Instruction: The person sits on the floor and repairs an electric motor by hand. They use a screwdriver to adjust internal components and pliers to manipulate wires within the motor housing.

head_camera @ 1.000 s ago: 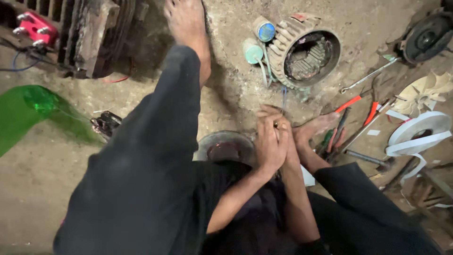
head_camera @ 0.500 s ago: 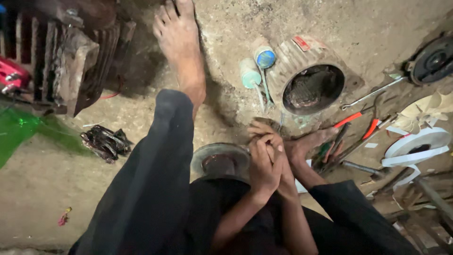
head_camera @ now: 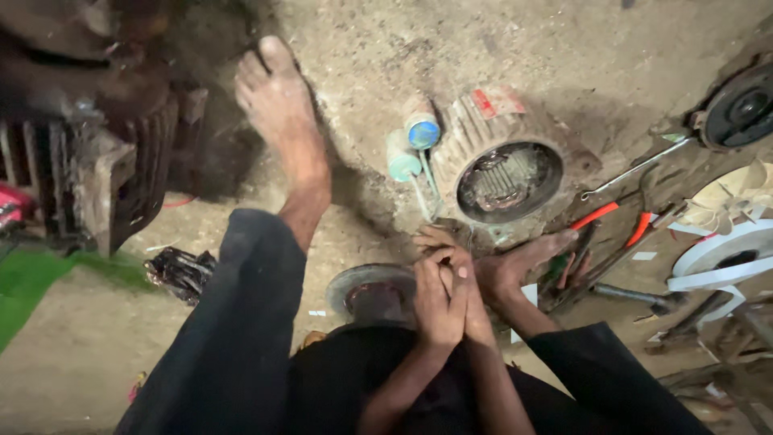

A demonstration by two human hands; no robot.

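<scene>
Clasping together just past the knees, the left hand (head_camera: 435, 302) and right hand (head_camera: 475, 310) press their fingers (head_camera: 441, 259) closed over something small; what they pinch is hidden. Just left of the fingers sits a round metal end cover (head_camera: 354, 283), likely heavy, stiff and greasy, best gripped by its rim. Beyond the fingertips lies the open motor housing (head_camera: 507, 173), its windings probably fragile. Orange-handled pliers (head_camera: 600, 234) crowd the right side, touching a foot (head_camera: 523, 262). Bare dirt floor (head_camera: 97, 354) far left of the fingers gives the widest room.
</scene>
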